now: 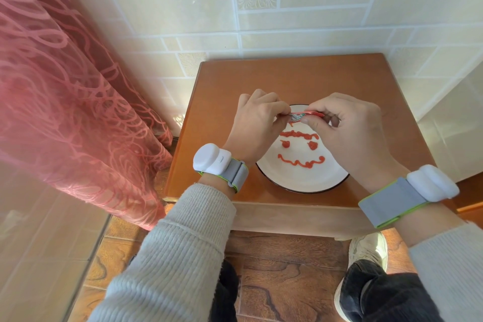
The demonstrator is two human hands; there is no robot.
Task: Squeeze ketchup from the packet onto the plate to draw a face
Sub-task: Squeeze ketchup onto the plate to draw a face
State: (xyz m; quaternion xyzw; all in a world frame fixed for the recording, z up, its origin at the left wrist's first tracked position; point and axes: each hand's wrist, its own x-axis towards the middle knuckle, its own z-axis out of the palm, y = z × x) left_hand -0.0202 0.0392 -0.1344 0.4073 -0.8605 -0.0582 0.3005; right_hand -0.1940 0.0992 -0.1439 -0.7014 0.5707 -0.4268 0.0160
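While both hands' fingers (283, 108) pinch one ketchup packet (304, 115), one plate (304, 183), two ketchup eyes (285, 143).

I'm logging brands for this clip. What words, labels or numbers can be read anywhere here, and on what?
Ketchup packet, pinched between left hand and right hand: tiny print on its white part, too blurred to read.
White wrist devices: no markings visible.
Plate, wall tiles: no text.

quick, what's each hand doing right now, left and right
Left hand: fingers pinch the left end of the ketchup packet.
Right hand: fingers pinch the packet's right end, above the plate.
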